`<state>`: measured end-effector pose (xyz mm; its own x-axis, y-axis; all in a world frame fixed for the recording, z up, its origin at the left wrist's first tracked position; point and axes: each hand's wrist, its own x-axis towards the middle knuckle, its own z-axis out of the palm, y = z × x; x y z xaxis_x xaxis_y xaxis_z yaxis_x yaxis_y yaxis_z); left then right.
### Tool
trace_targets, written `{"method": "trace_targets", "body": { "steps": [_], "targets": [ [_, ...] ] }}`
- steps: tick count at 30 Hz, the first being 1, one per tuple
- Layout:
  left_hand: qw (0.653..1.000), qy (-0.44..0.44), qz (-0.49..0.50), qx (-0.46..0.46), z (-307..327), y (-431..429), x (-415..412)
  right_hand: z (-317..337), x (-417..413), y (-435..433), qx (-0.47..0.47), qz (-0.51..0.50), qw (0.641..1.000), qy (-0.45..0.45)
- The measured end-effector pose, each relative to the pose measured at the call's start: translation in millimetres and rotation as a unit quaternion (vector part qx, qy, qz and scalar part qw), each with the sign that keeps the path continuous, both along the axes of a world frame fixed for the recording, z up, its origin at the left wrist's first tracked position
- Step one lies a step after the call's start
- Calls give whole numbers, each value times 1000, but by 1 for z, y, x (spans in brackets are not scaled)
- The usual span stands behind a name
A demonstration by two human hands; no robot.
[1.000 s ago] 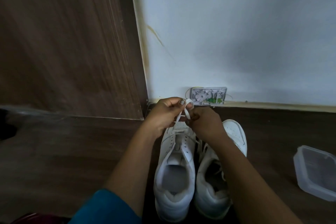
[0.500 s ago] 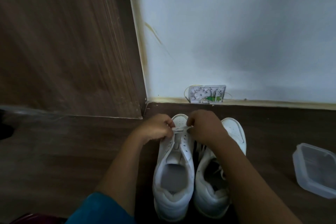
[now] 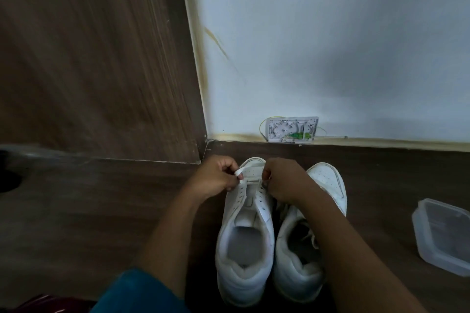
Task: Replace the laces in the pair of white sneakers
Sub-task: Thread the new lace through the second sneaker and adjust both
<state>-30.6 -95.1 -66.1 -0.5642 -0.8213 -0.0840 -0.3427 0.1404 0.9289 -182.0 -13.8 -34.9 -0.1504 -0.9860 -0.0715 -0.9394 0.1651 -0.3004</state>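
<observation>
Two white sneakers stand side by side on the dark wooden floor, toes toward the wall. The left sneaker (image 3: 245,234) has a white lace (image 3: 250,180) across its lowest eyelets only; the rest of its eyelets are bare. My left hand (image 3: 216,179) pinches a white lace end at the shoe's left side. My right hand (image 3: 284,180) grips the other lace end at the shoe's right side, curled fingers hiding it. The right sneaker (image 3: 302,262) is partly covered by my right forearm; some lace shows inside it.
A clear plastic container (image 3: 442,236) lies on the floor at the right. A small open wall box with green parts and thin wires (image 3: 292,129) sits at the skirting. A wooden panel (image 3: 96,58) rises at the left. White wall behind.
Both hands came down from a raised position near the wall box to the toe end of the left sneaker and drew apart, pulling the lace flat across the lowest eyelets.
</observation>
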Motion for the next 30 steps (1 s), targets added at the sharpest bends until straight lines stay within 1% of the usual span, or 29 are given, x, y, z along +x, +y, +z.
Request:
{"method": "trace_targets", "body": {
  "steps": [2,7,10,13,16,18,21,24,27,30],
  "targets": [
    [1000,23,6,20,-3,0,0,-1,0,-1,-2,-3,1000,0],
    [990,90,25,103,-13,0,3,-4,0,-1,-1,-8,1000,-5],
    [988,99,17,115,-15,0,4,-4,0,1,-19,-6,999,-26],
    [994,76,-7,73,-14,-3,3,-4,2,1,-23,6,998,-53],
    [998,53,-12,16,-12,-4,-1,-3,3,-1,-4,17,997,-74],
    [999,51,-10,12,-12,-4,-2,-3,4,-3,3,9,995,-97],
    [999,36,-17,20,-14,-4,0,-3,8,-4,-13,1,995,-95],
    [1000,11,-15,2,-16,-4,1,-5,11,-4,-25,-1,995,-101],
    [997,-6,-43,-62,-14,-3,-3,-5,11,-5,-18,-5,994,-107],
    [990,-15,-67,-124,-15,-6,-3,-4,12,-6,-16,1,996,-85]
  ]
}}
